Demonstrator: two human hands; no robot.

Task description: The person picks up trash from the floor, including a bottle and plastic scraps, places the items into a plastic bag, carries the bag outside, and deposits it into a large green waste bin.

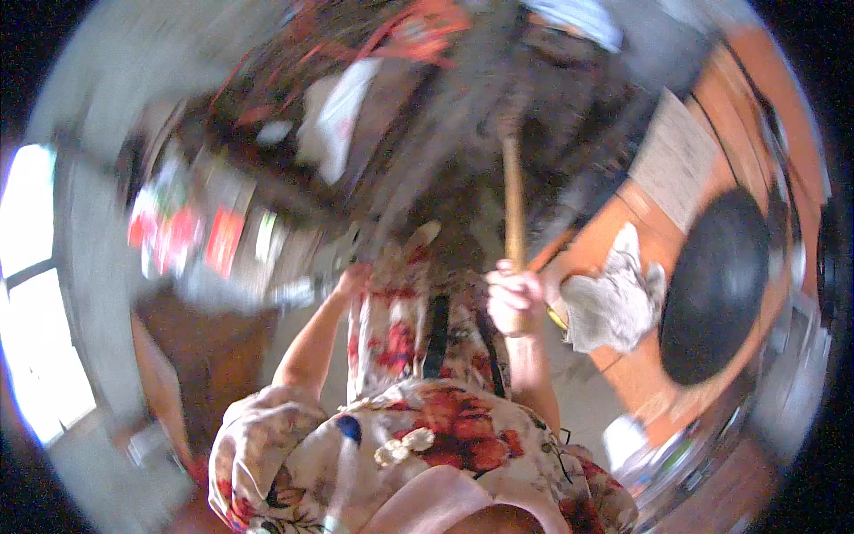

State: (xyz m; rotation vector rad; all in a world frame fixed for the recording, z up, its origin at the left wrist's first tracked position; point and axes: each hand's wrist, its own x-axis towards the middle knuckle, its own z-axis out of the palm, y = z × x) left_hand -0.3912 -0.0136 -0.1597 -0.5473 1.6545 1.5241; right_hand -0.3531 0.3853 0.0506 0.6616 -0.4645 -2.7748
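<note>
My right hand (514, 298) is wrapped round a pale wooden handle (513, 196). The handle points away from me over a dark, cluttered patch of floor (454, 178). Its far end blurs into the dark, so the tool's kind cannot be made out. My left hand (356, 278) is beside my left leg, near the floral cloth of my clothes (391, 334). Motion smears its fingers, and I cannot see whether they hold anything.
To the right, an orange-brown surface (636, 214) bears a crumpled whitish cloth (614, 303), a round black lid or pan (719, 285) and a sheet of cardboard (673, 160). Blurred packages (205, 222) and a brown box (209, 356) stand left. Red items (414, 36) lie ahead.
</note>
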